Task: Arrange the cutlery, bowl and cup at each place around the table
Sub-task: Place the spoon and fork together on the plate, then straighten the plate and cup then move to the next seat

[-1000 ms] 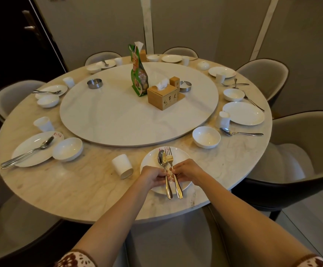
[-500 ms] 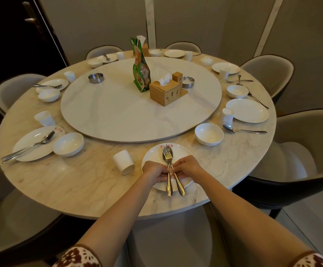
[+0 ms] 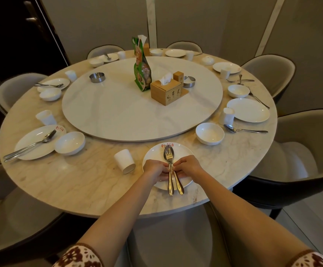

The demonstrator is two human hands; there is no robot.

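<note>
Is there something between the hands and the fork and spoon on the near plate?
Nothing visible. The left hand and right hand already touch the fork and spoon, which lie together on the plate.

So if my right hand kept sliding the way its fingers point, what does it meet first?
The right hand points left across the plate, already at the fork and spoon handles. Straight past them it would meet the left hand, whose fingertips sit right opposite.

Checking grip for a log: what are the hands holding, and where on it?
Both hands, left hand and right hand, pinch the fork and spoon at mid-handle.
</note>
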